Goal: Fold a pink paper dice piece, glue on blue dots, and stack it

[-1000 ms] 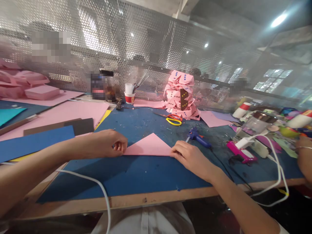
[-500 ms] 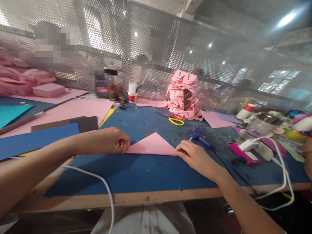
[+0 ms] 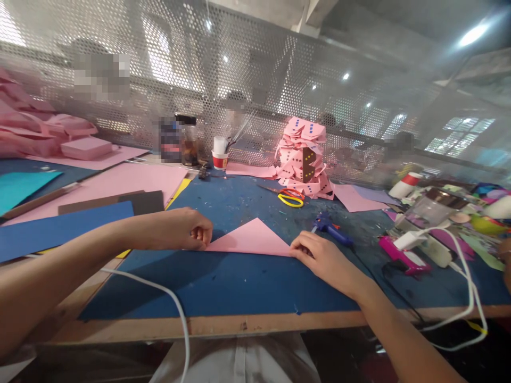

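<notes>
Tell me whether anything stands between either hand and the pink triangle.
Nothing visible does: the left hand touches the pink triangle at its left corner, the right hand at its right. The glue gun lies beyond the right hand.

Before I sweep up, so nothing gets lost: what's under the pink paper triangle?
The blue work surface shows along the edges of the pink paper triangle. Whatever lies directly beneath it is covered; the left hand and right hand hide its side corners.
</notes>
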`<action>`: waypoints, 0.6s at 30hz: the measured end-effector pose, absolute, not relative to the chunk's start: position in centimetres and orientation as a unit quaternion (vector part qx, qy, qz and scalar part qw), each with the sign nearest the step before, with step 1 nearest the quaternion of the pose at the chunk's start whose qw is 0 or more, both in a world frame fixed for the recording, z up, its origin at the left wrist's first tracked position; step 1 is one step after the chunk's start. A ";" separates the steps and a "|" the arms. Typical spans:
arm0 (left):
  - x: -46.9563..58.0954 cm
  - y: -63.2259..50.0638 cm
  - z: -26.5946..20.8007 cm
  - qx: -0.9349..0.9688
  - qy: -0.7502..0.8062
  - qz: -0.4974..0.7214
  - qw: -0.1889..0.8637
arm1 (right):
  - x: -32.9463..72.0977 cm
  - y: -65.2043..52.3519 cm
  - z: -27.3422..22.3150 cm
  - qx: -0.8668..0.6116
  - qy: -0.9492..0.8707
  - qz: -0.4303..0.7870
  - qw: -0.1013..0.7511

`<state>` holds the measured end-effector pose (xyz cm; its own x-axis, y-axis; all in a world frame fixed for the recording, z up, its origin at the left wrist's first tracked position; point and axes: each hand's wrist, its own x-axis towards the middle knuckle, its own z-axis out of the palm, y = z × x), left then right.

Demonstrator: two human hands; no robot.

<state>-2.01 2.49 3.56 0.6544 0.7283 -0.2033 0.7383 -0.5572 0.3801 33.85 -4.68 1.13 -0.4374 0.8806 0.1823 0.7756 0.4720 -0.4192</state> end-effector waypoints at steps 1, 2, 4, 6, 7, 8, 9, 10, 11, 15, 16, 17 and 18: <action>-2.0 2.5 3.6 0.881 0.417 -0.011 0.223 | 33.9 -4.7 1.1 -0.495 -0.836 0.138 0.190; -2.0 2.4 3.7 0.880 0.418 -0.011 0.225 | 33.9 -4.7 1.1 -0.495 -0.836 0.138 0.190; -2.0 2.4 3.7 0.879 0.419 -0.008 0.227 | 34.0 -4.6 1.0 -0.495 -0.836 0.138 0.191; -2.0 2.4 3.7 0.879 0.418 -0.008 0.229 | 34.0 -4.6 1.0 -0.496 -0.835 0.139 0.193; -2.0 2.4 3.7 0.878 0.419 -0.007 0.231 | 34.0 -4.6 1.0 -0.497 -0.834 0.140 0.193; -2.0 2.4 3.6 0.877 0.420 -0.006 0.232 | 34.0 -4.6 1.0 -0.499 -0.833 0.140 0.194; -2.0 2.4 3.6 0.876 0.422 -0.007 0.233 | 34.0 -4.6 1.0 -0.500 -0.832 0.141 0.194; -2.0 2.4 3.6 0.875 0.424 -0.007 0.233 | 34.0 -4.6 1.0 -0.502 -0.831 0.141 0.194; -1.9 2.3 3.6 0.875 0.424 -0.008 0.233 | 34.0 -4.6 1.0 -0.505 -0.829 0.142 0.194; -1.8 2.2 3.8 0.876 0.423 -0.014 0.230 | 34.2 -4.5 0.9 -0.513 -0.824 0.147 0.192; -1.8 2.1 3.9 0.877 0.423 -0.014 0.229 | 34.2 -4.5 0.9 -0.514 -0.823 0.148 0.192; -1.8 2.1 4.0 0.877 0.423 -0.015 0.228 | 34.2 -4.5 0.9 -0.515 -0.822 0.149 0.191; -1.8 2.0 4.0 0.877 0.424 -0.016 0.227 | 34.2 -4.5 0.9 -0.516 -0.821 0.150 0.192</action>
<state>-1.76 2.05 3.99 0.6397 0.7363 -0.2206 0.7508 -0.5371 0.3846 34.22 -4.46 0.85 -0.3941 0.9050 0.1601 0.7895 0.4226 -0.4450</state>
